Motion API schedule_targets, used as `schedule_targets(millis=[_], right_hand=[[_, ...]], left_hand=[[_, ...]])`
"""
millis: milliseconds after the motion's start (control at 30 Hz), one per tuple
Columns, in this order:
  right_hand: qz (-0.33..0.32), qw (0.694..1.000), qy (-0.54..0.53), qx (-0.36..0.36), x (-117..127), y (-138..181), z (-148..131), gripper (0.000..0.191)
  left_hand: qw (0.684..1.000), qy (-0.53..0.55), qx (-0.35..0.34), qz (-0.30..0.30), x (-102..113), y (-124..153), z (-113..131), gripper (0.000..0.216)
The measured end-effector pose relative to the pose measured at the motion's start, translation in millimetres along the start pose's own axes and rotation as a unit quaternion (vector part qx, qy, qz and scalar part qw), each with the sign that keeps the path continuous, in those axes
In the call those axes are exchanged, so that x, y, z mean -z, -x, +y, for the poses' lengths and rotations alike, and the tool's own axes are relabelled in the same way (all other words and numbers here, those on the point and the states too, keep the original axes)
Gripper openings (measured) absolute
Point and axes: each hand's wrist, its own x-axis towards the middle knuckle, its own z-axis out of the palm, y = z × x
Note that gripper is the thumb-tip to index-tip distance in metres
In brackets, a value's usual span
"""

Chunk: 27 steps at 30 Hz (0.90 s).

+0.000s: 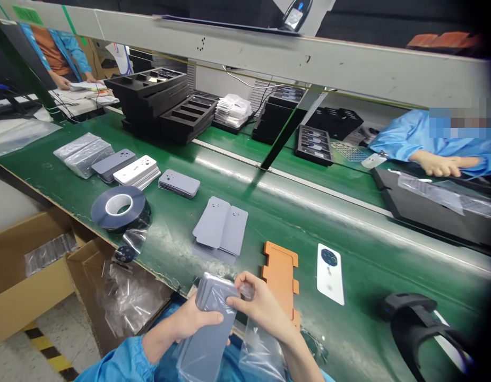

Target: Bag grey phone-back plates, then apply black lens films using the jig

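Observation:
My left hand is wrapped round a stack of grey-blue phone back panels, its thumb lying across the top one. Shiny clear film covers the upper part of the stack. At the upper right corner, my right hand pinches a crumpled bit of clear plastic. Below the right wrist hangs a clear plastic bag. Beyond my hands, loose grey panels lie fanned out on the green bench. An orange fixture lies close to my right hand, and a white phone back rests farther right.
A roll of dark film sits by the bench edge, near several stacks of panels. Cardboard boxes stand below left. Black trays are piled behind. A black curved object is at right. Across the bench is a co-worker's sleeve.

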Motion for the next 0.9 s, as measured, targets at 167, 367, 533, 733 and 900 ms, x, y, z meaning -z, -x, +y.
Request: schedule_targets(millis=[167,367,533,733,900], right_hand=[[-0.049,0.995,-0.084,-0.006,5,-12,11,0.024],[-0.033,0.998,-0.062,-0.002,11,-21,13,0.035],[0.084,0.994,-0.070,0.013,33,-48,11,0.040],[0.193,0.979,-0.048,0.034,85,-125,8,0.054],[0.218,0.974,0.028,0.056,109,-178,7,0.049]], left_hand=[[1.000,0.000,0.003,0.023,-2,1,5,0.058],[0.998,0.012,0.037,0.052,0,0,7,0.062],[0.997,0.022,0.039,0.058,3,-3,7,0.057],[0.997,0.054,0.031,0.044,4,-7,9,0.052],[0.996,0.068,0.026,0.048,7,-5,4,0.053]])
